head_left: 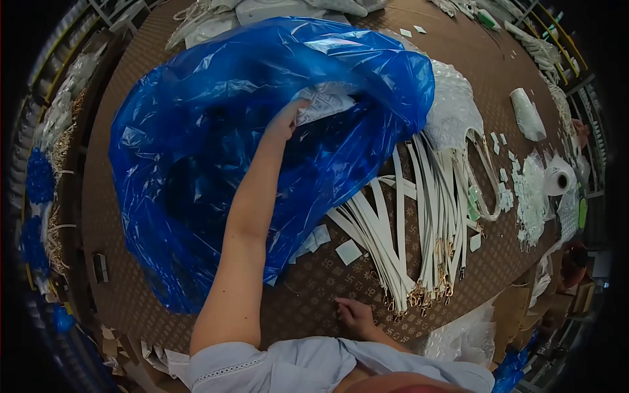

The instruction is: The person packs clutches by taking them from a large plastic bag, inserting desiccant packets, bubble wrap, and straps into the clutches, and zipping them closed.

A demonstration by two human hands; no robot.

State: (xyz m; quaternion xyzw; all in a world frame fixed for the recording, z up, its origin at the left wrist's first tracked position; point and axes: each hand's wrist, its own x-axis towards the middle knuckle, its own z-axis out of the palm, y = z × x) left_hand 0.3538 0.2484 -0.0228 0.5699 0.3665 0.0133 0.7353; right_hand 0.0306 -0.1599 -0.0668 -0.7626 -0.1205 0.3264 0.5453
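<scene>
My left hand (286, 123) reaches into the mouth of a large blue plastic bag (151, 157), its fingers closed on the edge of a white patterned packet (324, 105). The packet has a grey-white print, and folds of blue film surround it. The bag lies crumpled and wide on the table, its inside mostly dark. Close to the near table edge, my right hand (357, 317) rests with its fingers loosely bent and apart, nothing visible in them. Beyond it lies a bundle of white straps (429, 223) with gold-coloured metal clips at their near ends.
A brown patterned table (327, 281) carries a white patterned bag with handles (452, 118), a white roll (527, 114), another roll with a dark core (559, 180), and scattered small white cards (348, 252). Clear plastic (462, 334) hangs by the near right edge. Shelving stands on both sides.
</scene>
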